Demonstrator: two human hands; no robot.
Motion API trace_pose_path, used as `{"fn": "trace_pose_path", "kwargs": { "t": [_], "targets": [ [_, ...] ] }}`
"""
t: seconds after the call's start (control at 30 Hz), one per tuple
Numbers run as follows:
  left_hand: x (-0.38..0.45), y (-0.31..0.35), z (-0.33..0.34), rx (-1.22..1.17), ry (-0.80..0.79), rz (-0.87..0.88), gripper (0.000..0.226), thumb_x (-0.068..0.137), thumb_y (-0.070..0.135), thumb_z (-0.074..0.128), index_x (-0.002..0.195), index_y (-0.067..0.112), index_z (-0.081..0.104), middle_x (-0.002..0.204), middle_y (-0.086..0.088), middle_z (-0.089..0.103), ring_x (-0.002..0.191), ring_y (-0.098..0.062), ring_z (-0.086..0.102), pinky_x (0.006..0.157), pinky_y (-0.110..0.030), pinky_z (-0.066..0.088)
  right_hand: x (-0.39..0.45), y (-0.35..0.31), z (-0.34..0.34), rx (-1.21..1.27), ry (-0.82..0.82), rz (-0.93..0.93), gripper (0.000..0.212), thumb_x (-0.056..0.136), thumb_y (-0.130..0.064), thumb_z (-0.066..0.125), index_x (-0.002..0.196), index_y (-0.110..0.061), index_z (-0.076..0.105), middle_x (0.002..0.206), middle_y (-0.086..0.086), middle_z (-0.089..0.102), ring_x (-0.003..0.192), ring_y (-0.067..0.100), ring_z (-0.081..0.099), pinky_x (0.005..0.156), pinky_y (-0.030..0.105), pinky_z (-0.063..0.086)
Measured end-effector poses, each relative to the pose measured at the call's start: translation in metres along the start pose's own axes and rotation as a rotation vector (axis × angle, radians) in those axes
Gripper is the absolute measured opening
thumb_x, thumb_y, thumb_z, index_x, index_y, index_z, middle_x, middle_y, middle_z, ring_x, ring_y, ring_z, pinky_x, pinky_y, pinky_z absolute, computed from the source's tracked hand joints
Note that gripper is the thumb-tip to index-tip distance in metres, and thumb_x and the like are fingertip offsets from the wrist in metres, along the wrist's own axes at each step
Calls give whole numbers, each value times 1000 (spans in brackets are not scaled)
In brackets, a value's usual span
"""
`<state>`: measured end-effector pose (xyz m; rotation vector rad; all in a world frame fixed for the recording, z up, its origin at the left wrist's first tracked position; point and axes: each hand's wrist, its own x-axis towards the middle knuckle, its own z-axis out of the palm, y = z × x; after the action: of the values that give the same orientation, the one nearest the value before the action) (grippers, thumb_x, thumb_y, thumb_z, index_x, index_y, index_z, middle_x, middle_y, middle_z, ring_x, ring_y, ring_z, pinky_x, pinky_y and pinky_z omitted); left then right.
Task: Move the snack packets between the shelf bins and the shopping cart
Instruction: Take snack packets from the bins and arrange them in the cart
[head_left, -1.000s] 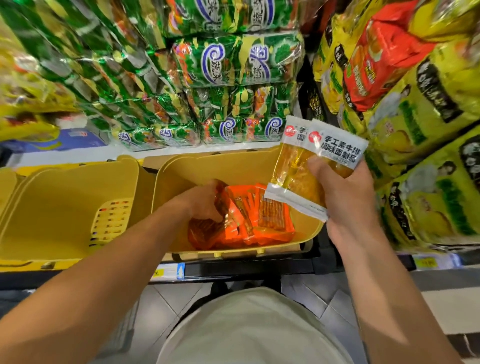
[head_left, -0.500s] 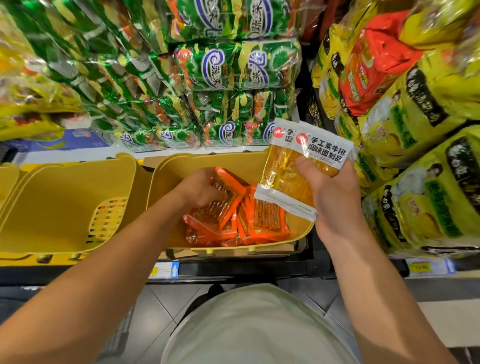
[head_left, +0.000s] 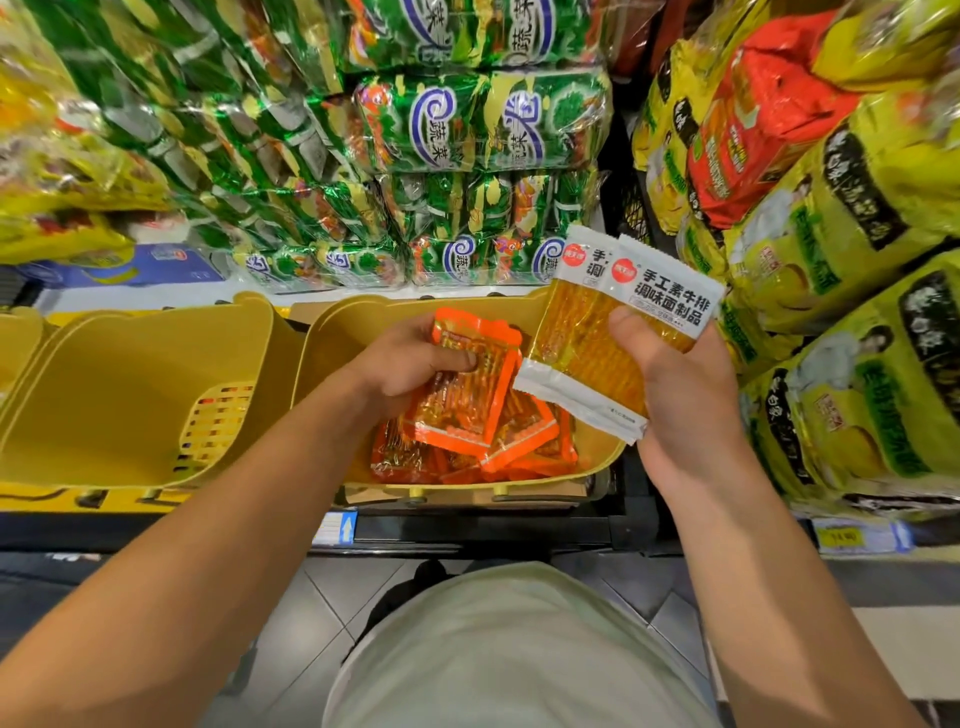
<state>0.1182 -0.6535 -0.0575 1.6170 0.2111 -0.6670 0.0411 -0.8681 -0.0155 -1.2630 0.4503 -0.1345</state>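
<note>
My left hand (head_left: 410, 364) grips an orange snack packet (head_left: 462, 389) and holds it just above the right-hand yellow shelf bin (head_left: 343, 343). Several more orange packets (head_left: 524, 447) lie in the bottom of that bin. My right hand (head_left: 680, 400) holds two overlapping yellow packets with white ends (head_left: 597, 338) over the bin's right side, thumb pressed on the front one. No shopping cart is in view.
A second yellow bin (head_left: 130, 395) stands to the left with nothing visible in it. Green noodle multipacks (head_left: 483, 124) are stacked on the shelf behind the bins, and yellow and red bags (head_left: 831, 208) hang at the right. Grey floor tiles (head_left: 322, 587) lie below.
My left hand has closed on an orange packet in the bin and lifted it up clear of the pile. My right hand has kept the yellow packets in about the same place.
</note>
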Motion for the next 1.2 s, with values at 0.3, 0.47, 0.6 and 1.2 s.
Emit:
{"fn": "trace_pose_path", "kwargs": {
  "t": [0.3,0.47,0.6,1.2],
  "targets": [
    [14,-6,33,424,121,-43,41,81,-13,66,113,7,51,92,-14,62,67,-26,57,51,-30,49,-3,1,-2,50,52,-20,56,76,-19,76,129,-16,60,119,4,72,108,23,70,93,54,56],
    [18,-19,54,652,100,0,67,79,8,80,136,12,44,114,-2,60,95,-22,58,70,-26,45,-3,3,-3,18,57,-2,58,70,-27,80,125,-22,62,120,2,71,110,23,68,96,55,54],
    [17,-24,59,720,184,21,64,80,19,80,134,14,45,121,-8,60,108,-28,59,80,-29,48,-4,3,-4,15,57,8,57,70,-27,79,124,-22,62,119,2,71,110,23,69,96,55,54],
    [11,-19,84,515,-3,-2,11,95,20,65,86,17,59,75,2,56,63,-9,47,50,-18,37,-10,2,0,12,72,-7,52,76,-24,78,126,-22,62,117,1,72,106,19,70,92,51,57]
  ]
}}
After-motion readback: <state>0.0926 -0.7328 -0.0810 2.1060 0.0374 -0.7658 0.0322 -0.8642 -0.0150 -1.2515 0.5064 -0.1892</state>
